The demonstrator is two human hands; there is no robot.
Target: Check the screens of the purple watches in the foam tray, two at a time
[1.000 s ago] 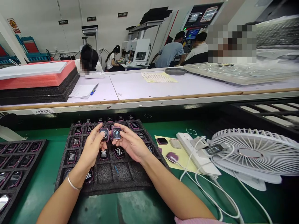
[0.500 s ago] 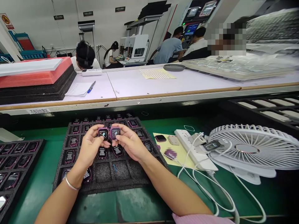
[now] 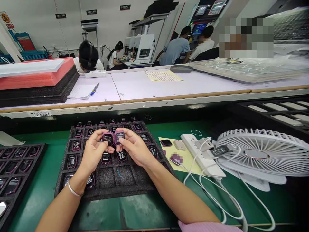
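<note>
My left hand pinches a purple-cased smartwatch, its dark screen lit with lines of white text. A second purple smartwatch is gripped in my right hand, thumb on its screen, which also shows text. The two watches are held side by side, close together, above a black foam tray. Rows of similar watches sit in the tray's pockets, such as a watch at its left. Bare pockets show in the front row, one with a small blue mark.
Another foam tray of watches lies at left. To the right are a yellow sheet with small parts, a white power strip, cables and a white fan. A raised shelf runs across the back; several people sit beyond.
Both watch screens have switched from a display with a small coloured symbol to lines of white text. My hands stay almost in place.
</note>
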